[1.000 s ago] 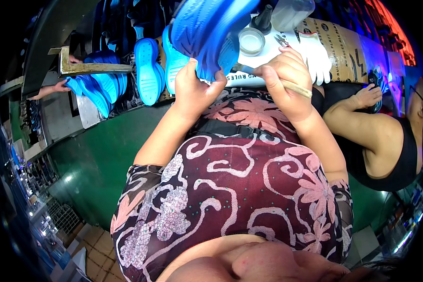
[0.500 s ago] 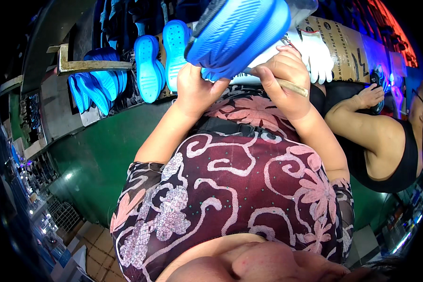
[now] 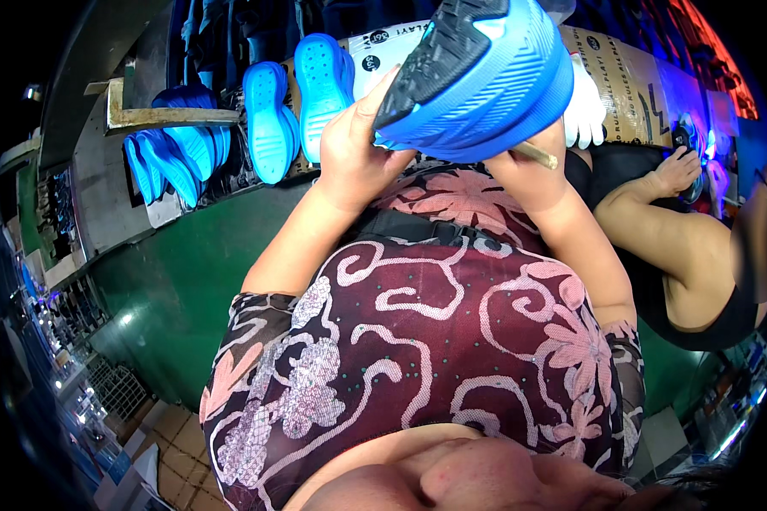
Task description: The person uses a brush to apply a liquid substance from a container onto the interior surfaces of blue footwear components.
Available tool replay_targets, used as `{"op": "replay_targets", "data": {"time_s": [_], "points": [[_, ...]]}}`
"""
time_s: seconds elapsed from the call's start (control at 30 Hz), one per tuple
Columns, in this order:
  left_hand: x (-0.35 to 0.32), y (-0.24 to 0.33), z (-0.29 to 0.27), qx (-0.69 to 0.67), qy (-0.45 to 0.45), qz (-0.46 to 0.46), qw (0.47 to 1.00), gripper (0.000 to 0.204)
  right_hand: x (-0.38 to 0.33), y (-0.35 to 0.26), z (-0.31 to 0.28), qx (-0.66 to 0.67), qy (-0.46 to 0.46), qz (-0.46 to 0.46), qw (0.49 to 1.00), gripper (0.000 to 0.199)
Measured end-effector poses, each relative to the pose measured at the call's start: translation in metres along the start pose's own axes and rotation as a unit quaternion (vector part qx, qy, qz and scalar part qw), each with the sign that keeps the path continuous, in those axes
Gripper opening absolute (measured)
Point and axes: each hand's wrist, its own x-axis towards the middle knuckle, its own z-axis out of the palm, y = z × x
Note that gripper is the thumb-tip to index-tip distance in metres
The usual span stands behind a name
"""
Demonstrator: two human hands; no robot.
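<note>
A blue shoe sole (image 3: pixel 486 106) with a patterned side wall and black tread is held up in front of me. My left hand (image 3: pixel 355 157) is closed on its left end, with the thumb under the edge. Behind the sole's right end, my right hand (image 3: pixel 533 170) is mostly hidden. A thin, pale, worn handle (image 3: pixel 537 155) like that of a wooden-handled tool sticks out of this hand. The sole covers the tool's working end. Close to my left hand, a light blue sole (image 3: pixel 322 94) lies on the bench, and another blue sole (image 3: pixel 268 119) lies left of it.
More blue soles (image 3: pixel 179 149) are piled by a wooden bar (image 3: pixel 175 119) at the left. White gloves (image 3: pixel 584 102) lie on printed cardboard (image 3: pixel 622 85) beyond my right hand. At the right, a co-worker's arm (image 3: pixel 665 221) reaches to the bench.
The sole has rolled and come lower to the right, so its black tread shows more. It now hides most of my right hand and the tool.
</note>
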Motion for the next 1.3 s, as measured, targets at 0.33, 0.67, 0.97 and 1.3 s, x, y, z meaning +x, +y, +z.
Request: {"op": "replay_targets", "data": {"time_s": [0.33,0.67,0.97,1.3], "points": [[-0.009,-0.008,0.004,-0.076,0.034,-0.171,0.982,0.039,0.0,-0.001,-0.028,-0.075,0.011,0.019,0.997,0.019],[0.001,-0.012,-0.014,-0.581,0.036,-0.586,0.563,0.026,-0.026,0.02,-0.04,0.196,0.161,0.301,0.919,0.034],[0.003,-0.02,-0.009,-0.622,0.043,-0.615,0.483,0.016,-0.032,0.017,-0.037,0.204,0.139,0.322,0.914,0.035],[0.06,0.024,-0.048,-0.594,-0.293,-0.398,0.635,0.072,-0.053,0.042,-0.036,0.197,0.165,0.339,0.905,0.031]]}}
